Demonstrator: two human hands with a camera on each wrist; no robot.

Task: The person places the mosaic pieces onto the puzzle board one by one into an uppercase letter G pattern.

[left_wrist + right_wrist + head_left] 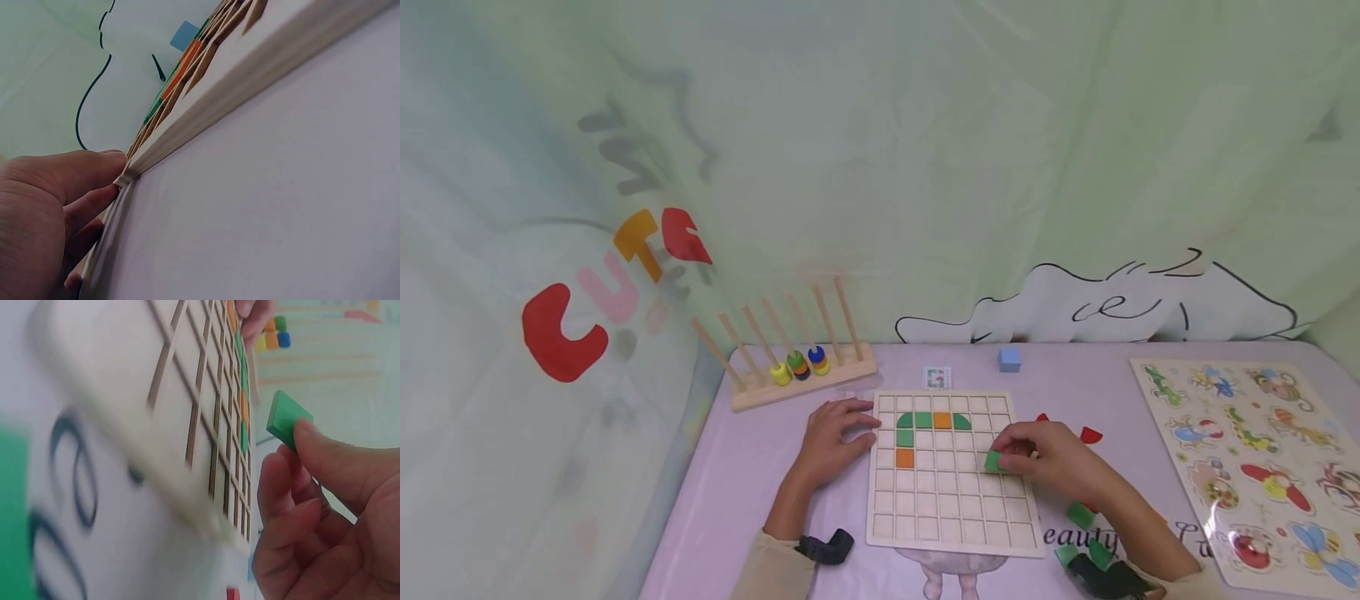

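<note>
A wooden grid board point(925, 504) lies on the table in the head view. In its upper left cells sit green and orange tiles: a row with an orange square point(942, 420) between green pieces, then a green square point(905, 437) and another orange square point(905, 457) down the left side. My right hand point(1052, 457) pinches a green square tile point(287, 417) between thumb and fingers, over the board's right side. At the opposite edge, my left hand point(838, 442) touches the board with thumb and fingertips, its fingers mostly straight.
Behind the board are a small patterned card point(937, 378), a blue cube point(1009, 360) and a peg rack point(805, 386) with coloured rings. Loose red pieces point(1091, 435) and green tiles point(1081, 515) lie around my right forearm. An animal picture board point(1217, 442) is at far right.
</note>
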